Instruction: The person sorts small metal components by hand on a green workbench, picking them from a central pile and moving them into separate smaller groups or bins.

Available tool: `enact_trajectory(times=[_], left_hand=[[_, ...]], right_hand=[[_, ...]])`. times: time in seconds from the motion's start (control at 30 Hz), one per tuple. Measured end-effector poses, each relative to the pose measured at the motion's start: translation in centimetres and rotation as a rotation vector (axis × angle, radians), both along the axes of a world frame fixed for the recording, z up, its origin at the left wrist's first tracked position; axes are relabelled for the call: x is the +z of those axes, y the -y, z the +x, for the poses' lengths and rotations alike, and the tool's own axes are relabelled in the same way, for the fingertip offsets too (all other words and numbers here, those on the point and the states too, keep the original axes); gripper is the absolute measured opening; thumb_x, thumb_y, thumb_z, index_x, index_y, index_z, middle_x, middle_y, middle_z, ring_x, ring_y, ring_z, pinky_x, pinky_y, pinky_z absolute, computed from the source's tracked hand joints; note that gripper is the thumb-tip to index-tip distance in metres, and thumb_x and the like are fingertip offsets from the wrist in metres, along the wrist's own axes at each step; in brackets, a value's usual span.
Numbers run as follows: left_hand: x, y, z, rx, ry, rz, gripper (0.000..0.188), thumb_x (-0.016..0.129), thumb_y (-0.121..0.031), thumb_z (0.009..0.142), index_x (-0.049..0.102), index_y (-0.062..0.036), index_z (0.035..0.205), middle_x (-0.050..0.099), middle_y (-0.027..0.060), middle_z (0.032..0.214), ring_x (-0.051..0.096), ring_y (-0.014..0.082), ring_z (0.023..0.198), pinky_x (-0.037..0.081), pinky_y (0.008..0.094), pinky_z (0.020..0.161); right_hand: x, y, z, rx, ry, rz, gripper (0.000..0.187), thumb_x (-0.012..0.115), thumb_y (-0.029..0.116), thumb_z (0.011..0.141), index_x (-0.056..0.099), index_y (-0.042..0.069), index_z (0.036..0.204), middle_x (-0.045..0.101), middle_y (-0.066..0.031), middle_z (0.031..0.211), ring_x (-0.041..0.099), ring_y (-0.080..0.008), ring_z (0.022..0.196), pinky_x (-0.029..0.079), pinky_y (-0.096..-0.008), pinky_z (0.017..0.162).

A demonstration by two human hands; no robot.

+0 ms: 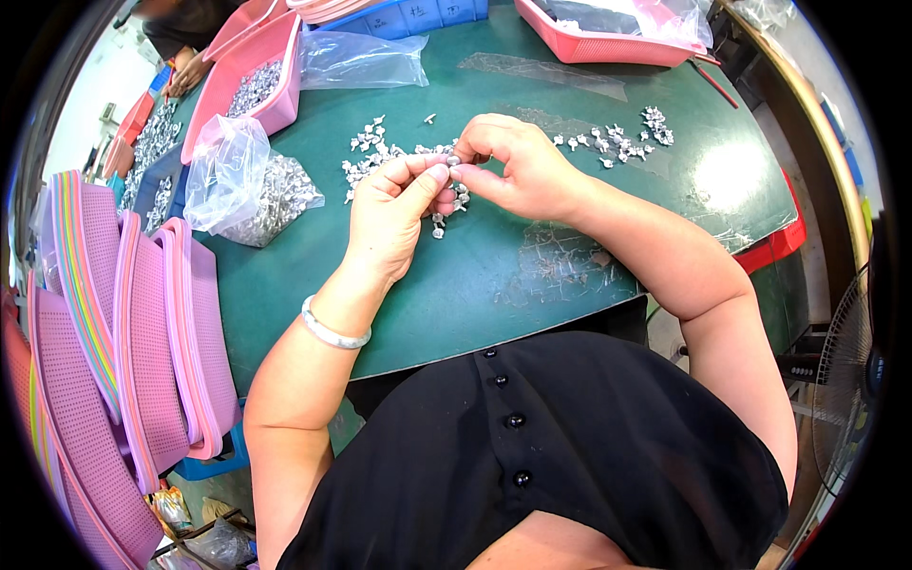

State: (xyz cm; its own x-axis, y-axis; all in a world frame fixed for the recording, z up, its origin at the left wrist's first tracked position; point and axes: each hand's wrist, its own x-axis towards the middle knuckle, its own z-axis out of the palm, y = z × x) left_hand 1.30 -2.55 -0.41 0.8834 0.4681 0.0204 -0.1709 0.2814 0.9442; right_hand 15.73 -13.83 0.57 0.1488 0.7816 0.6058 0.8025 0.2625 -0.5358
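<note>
At the far left, the hand of a co-worker [190,73] lies beside a mass of silvery pieces. Nearer, at the left edge, tall nested stacks of purple perforated plastic baskets [152,356], some with pink or multicoloured rims, stand tilted against one another, next to a green, smooth-topped worktable [275,304]. On its left part sits a clear plastic bag filled with small silvery parts [228,171]; just beyond it, a pink rectangular plastic basket [282,109] contains more of them. To the right of that basket lies a flat, clear plastic sheet or bag [366,62], and at the far edge stands a blue plastic crate [408,19].

Towards the middle, a loose heap of small silvery parts [366,166] spreads around and behind the left hand [394,204], whose wrist bears a pale, round bangle [332,328]. Its thumb and index finger are pinched on a single small silvery part [453,161], located above the heap, between the two hands. The right hand [508,166] meets it from the right, thumb and forefinger narrowed on the same part; its exact shape is hidden by the fingertips.

Farther right, a second scattered group of silvery parts [617,144] lies on the table, nearer than a pink plastic basket holding clear plastic film [608,47]. A thin red rod [714,84] lies beside that basket, and a wire-guarded fan [841,380] stands at the near right.
</note>
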Motion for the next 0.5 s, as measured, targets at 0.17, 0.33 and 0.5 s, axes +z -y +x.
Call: enact_trajectory(times=[0.17, 0.33, 0.5], left_hand=[[-0.16, -0.09, 0.03, 0.001, -0.015, -0.003, 0.016, 0.059, -0.008, 0.087, 0.062, 0.0001, 0.1, 0.064, 0.0045, 0.085, 0.058, 0.0097, 0.068, 0.05, 0.0224, 0.064], [-0.02, 0.0, 0.04, 0.006, -0.032, 0.002, 0.014, 0.059, -0.008, 0.087, 0.062, -0.001, 0.099, 0.063, 0.0046, 0.084, 0.059, 0.0106, 0.069, 0.051, 0.0231, 0.064], [-0.06, 0.03, 0.01, 0.013, -0.019, -0.001, 0.016, 0.061, -0.008, 0.086, 0.062, 0.0001, 0.099, 0.064, 0.0048, 0.086, 0.059, 0.0094, 0.069, 0.05, 0.0223, 0.064]], right_hand=[[0.08, 0.05, -0.01, 0.011, 0.075, 0.045, 0.012, 0.065, 0.007, 0.074, 0.054, 0.002, 0.077, 0.057, -0.0088, 0.075, 0.056, -0.0248, 0.071, 0.045, -0.0331, 0.063], [0.1, 0.09, 0.04, 0.001, 0.133, 0.068, 0.013, 0.065, 0.007, 0.072, 0.054, 0.003, 0.077, 0.057, -0.0087, 0.077, 0.055, -0.0267, 0.073, 0.044, -0.0345, 0.065], [0.25, 0.12, -0.08, -0.011, 0.16, 0.068, 0.014, 0.066, 0.007, 0.072, 0.053, 0.004, 0.076, 0.057, -0.0081, 0.079, 0.055, -0.0267, 0.075, 0.043, -0.0348, 0.067]])
